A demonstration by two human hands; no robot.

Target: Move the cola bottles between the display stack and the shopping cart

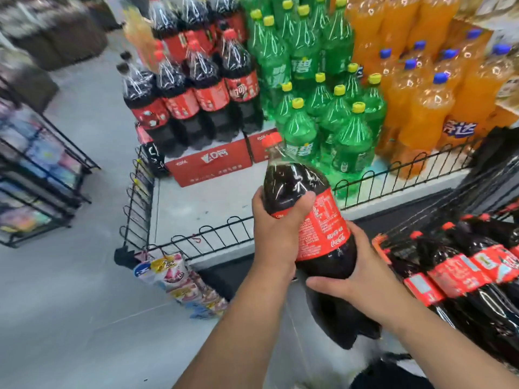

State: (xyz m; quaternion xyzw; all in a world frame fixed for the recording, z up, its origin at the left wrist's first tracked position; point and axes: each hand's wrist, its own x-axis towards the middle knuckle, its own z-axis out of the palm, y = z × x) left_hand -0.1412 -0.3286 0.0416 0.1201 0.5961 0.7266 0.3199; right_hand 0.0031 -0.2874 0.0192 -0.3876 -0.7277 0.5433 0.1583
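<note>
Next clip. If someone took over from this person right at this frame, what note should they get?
Left hand grips the upper body of one cola bottle; right hand wraps its lower part.
The bottle is tilted, held in the air in front of the wire fence.
Display stack: cola upright on red cartons.
Cart bottles: several lying at right.
Done: count moved cannot be told. Left: set this bottle down; direction is unclear from one frame.

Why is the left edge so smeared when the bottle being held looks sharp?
Head view: motion blur smears the wire rack at the left and the cola bottles in the cart; the held cola bottle is near centre and fairly sharp, with white glare streaks on its shoulder.
</note>
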